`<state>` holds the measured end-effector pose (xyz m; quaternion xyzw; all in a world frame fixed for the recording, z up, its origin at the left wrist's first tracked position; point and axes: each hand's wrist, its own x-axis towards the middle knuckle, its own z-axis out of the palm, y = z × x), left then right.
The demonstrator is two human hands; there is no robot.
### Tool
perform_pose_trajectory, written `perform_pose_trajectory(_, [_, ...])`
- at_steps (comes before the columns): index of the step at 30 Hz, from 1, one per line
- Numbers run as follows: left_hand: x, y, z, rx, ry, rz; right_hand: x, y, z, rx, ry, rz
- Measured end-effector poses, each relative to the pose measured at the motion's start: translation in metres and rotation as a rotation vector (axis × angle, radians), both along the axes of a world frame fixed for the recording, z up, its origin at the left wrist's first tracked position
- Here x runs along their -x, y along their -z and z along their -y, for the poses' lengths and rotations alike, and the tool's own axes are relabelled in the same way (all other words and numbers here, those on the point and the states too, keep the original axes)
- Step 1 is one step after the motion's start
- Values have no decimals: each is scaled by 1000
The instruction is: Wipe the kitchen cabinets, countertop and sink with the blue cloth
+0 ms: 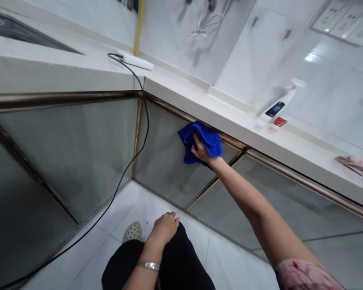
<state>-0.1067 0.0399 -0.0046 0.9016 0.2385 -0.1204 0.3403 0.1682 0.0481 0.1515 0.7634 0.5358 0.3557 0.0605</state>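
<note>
My right hand reaches forward and presses a crumpled blue cloth against a grey cabinet door, just under the bronze-coloured trim below the white countertop. The fingers are closed on the cloth. My left hand rests on my knee in black trousers, fingers curled loosely downward, holding nothing. A silver bracelet sits on that wrist.
A black cable hangs from a white power strip on the counter down to the tiled floor. A white spray bottle and a pink cloth lie on the counter. A beige shoe shows by my knee.
</note>
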Motion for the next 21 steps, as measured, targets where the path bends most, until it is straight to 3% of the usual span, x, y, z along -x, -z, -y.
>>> perform_pose_trajectory(4, [13,-4,-8,-19,3,19,2,-4,59,0,66,-7])
perform_pose_trajectory(10, [58,3,-53,-151,-82,-25,-11,6,139,-45,161,-103])
perform_pose_trajectory(14, [83,14,-70,-90,-170,-75,-23,12,164,-36,167,-153])
perform_pose_trajectory(21, [98,6,-71,46,-332,-7,-28,4,195,-92,149,-169])
